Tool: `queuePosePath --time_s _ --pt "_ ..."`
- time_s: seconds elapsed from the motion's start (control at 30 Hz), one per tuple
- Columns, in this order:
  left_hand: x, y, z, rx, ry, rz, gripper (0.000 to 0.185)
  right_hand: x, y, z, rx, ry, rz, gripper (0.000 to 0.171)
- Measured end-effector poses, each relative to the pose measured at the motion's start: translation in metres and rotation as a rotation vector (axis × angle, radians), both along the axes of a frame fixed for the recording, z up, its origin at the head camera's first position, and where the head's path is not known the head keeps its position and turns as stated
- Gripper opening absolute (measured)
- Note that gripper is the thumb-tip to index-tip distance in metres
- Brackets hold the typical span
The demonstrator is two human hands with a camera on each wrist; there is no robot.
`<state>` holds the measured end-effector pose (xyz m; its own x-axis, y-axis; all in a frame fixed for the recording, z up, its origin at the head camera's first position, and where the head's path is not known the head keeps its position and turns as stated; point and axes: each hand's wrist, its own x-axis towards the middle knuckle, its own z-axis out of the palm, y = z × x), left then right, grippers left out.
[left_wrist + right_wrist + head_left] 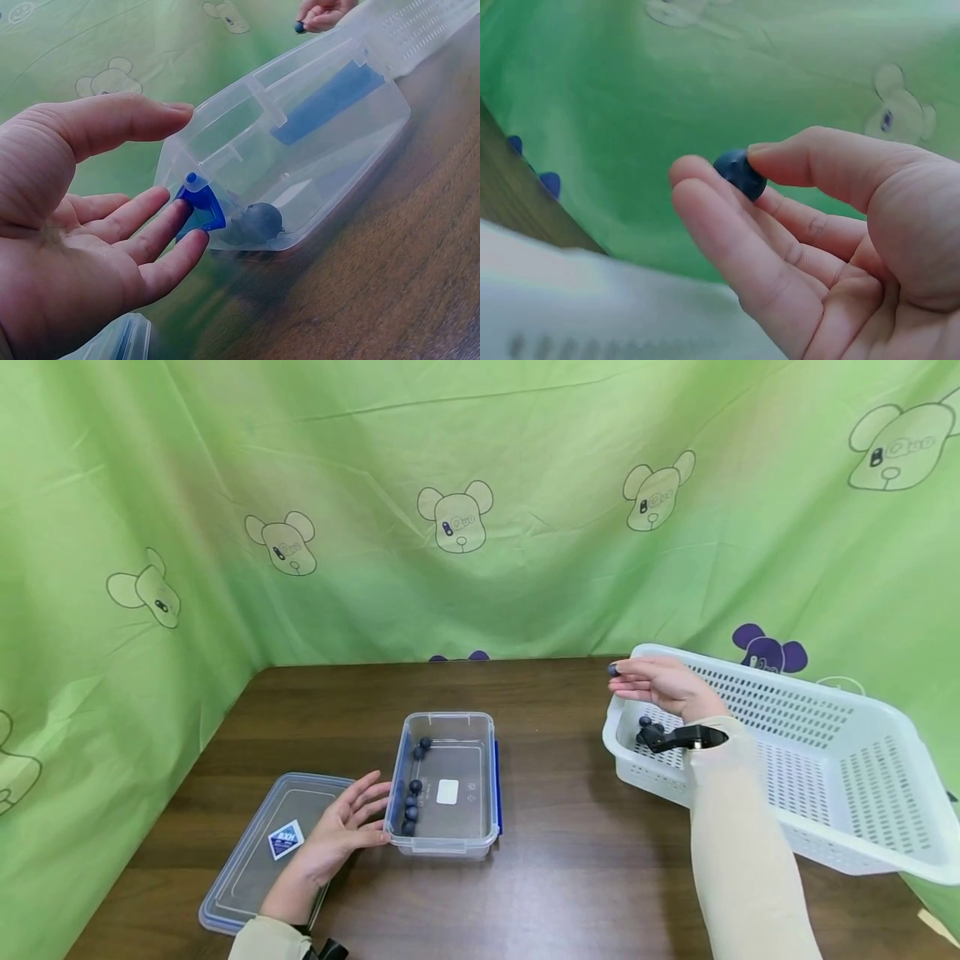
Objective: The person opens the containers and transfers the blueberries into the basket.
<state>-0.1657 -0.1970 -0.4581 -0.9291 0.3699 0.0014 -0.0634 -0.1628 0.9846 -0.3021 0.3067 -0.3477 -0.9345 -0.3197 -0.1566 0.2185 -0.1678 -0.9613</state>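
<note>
My right hand [637,681] hovers over the left end of a white plastic basket [825,827] and pinches a small dark blue ball [612,670] between thumb and fingertips; the right wrist view shows the ball [739,172] close up. A few more dark balls [649,727] lie inside the basket. A clear plastic box [448,843] with blue clips stands at the table's middle and holds several dark balls [411,802] along its left wall. My left hand [352,818] rests with straight fingers against the box's left side, fingertips [180,217] touching its blue clip [202,208].
The box's clear lid [240,868] with a blue label lies flat under my left forearm. The wooden table [570,877] is ringed by a green cloth backdrop [480,485] on the back and both sides.
</note>
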Motion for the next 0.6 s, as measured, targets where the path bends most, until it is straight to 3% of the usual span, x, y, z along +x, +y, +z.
queuePosePath --time_s 0.3,0.4,0.6 --pt "0.0 -0.001 -0.001 -0.006 -0.012 0.007 0.098 0.001 0.042 -0.013 -0.013 -0.16 -0.072 0.028" --pt "0.0 -0.001 -0.001 -0.009 -0.016 0.006 0.098 0.001 0.053 -0.019 -0.004 -0.225 -0.051 0.03" --pt "0.0 -0.001 -0.001 -0.008 -0.01 0.002 0.097 -0.003 0.066 -0.034 0.139 -0.397 0.012 0.028"
